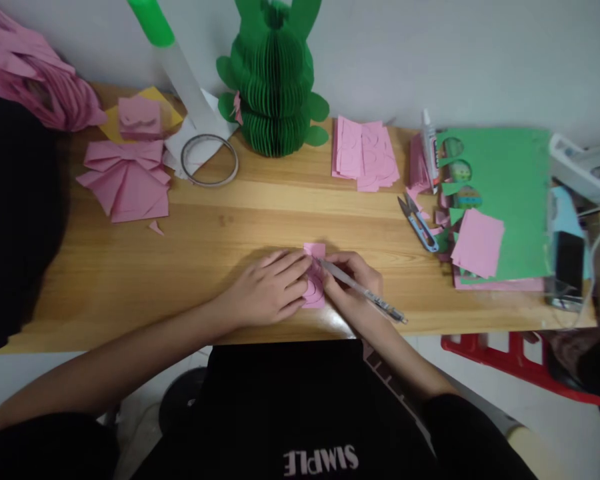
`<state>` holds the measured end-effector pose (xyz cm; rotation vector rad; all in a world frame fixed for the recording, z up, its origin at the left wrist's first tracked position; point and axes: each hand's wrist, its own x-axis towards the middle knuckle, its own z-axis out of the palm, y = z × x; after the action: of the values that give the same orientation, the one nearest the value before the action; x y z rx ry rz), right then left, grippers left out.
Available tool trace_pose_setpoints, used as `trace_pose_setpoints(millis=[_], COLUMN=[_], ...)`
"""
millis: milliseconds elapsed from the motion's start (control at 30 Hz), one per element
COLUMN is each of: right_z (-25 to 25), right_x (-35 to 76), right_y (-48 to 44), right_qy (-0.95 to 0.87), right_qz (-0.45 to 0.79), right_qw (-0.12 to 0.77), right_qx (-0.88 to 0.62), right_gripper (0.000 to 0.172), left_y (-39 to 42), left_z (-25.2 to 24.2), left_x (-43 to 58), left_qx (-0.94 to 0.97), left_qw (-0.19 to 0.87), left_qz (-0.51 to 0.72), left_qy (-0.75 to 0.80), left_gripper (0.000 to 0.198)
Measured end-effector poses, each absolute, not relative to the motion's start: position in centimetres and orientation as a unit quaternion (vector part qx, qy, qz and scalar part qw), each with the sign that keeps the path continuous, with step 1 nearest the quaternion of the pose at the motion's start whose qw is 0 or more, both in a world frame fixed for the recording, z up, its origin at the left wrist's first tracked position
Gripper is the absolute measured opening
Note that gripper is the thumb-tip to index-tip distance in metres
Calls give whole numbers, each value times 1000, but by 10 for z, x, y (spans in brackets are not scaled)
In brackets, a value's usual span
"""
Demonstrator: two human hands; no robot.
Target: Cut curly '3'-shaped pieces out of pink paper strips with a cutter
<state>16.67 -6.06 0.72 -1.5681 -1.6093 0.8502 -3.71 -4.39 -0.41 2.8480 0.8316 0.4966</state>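
A small pink paper piece [314, 288] lies near the front edge of the wooden table [190, 267]. My left hand [270, 288] rests flat on its left side, fingers stretched out and pressing it down. My right hand [353, 283] is closed round a clear pen [363, 291], whose tip touches the pink paper. Curved lines show on the paper under the pen tip.
A green honeycomb paper figure [275, 87] stands at the back. A pile of pink paper squares [363, 153], small scissors [420, 223], a glue tube [430, 150], green card [505, 193], a tape ring [209, 160] and a pink paper bow [125, 177] lie around. A phone [569, 267] sits far right.
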Motion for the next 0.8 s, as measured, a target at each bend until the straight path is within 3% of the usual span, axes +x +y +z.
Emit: trace_pose_setpoints(millis=[800], right_z=[6], right_x=[162], right_y=[-56], right_qy=[-698], right_qz=[223], right_qw=[320], right_qx=[-601], right_gripper=[6], left_y=[-42], left_z=[-5], left_x=[-36], left_qx=[939], left_qw=[98], left_qz=[171], left_qy=[281], left_gripper=[25])
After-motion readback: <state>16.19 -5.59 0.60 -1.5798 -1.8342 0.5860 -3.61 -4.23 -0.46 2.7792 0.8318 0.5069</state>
